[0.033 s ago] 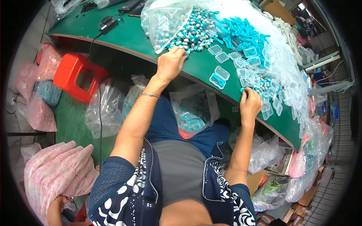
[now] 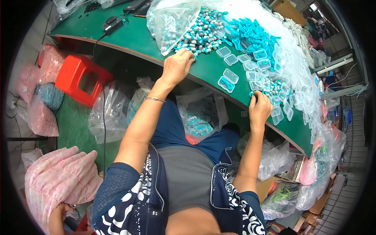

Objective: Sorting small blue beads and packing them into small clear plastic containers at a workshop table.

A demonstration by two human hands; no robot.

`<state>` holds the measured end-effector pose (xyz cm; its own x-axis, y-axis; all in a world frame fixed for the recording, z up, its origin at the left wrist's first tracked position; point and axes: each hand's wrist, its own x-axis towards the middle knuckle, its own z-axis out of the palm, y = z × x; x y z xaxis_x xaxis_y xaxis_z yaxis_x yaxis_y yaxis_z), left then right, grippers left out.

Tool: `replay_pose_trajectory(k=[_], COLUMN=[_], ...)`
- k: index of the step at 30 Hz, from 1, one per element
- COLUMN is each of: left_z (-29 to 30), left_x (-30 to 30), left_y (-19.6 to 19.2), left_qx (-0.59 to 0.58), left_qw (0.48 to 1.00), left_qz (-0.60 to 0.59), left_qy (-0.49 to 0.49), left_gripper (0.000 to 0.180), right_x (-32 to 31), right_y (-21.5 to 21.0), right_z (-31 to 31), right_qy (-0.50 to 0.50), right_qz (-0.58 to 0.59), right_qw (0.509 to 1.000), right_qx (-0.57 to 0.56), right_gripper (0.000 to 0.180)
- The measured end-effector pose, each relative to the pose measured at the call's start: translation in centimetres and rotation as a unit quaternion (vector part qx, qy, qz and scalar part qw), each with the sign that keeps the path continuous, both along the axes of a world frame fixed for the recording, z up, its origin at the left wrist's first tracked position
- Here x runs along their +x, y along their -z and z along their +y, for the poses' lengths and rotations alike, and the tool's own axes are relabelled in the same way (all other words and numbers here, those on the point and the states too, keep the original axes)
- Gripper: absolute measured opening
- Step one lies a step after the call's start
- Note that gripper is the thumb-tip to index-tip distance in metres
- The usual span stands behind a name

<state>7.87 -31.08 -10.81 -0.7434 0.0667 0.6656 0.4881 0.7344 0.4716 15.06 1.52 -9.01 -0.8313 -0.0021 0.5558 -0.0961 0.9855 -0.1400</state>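
Note:
My left hand (image 2: pixel 178 67) is at the table's near edge, fingers closed around a small teal piece (image 2: pixel 195 56) beside a large pile of grey-and-teal earplugs (image 2: pixel 206 33). Farther right, my right hand (image 2: pixel 260 109) pinches another small teal piece (image 2: pixel 252 93), next to a smaller earplug pile (image 2: pixel 274 87). Between my hands lies an open clear plastic case (image 2: pixel 230 75) with a looped teal cord (image 2: pixel 226 84) in one half. Several clear cases (image 2: pixel 250 65) stand in a cluster beyond it. Tangled teal cords (image 2: pixel 250 33) are heaped at the back.
A clear bag (image 2: pixel 172 21) covers part of the large pile. Clear plastic cases (image 2: pixel 303 90) are massed on the right of the green table (image 2: pixel 137 43). Below hangs an open bag of filled cases (image 2: pixel 200 127). A red stool (image 2: pixel 80 78) and a person's pink cloth (image 2: pixel 62 180) are at left.

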Motion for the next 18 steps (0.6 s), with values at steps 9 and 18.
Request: replay_pose_trajectory(k=[9,18], left_z=[-0.7,0.2], left_x=[0.9,1.0], left_y=[-0.9,-0.3], left_qx=[-0.002,0.006], left_qw=[0.997,0.999], left_qz=[-0.047,0.003], left_qy=[0.059,0.035], left_gripper=[0.013,0.012], right_x=[0.5,0.9], right_y=[0.0,1.0], right_z=[-0.4,-1.4], right_qy=[-0.077,-0.152], right_qz=[-0.002,0.067], right_qw=[0.980,0.968], right_qx=[-0.182,-0.190], right_gripper=[0.011,0.011])
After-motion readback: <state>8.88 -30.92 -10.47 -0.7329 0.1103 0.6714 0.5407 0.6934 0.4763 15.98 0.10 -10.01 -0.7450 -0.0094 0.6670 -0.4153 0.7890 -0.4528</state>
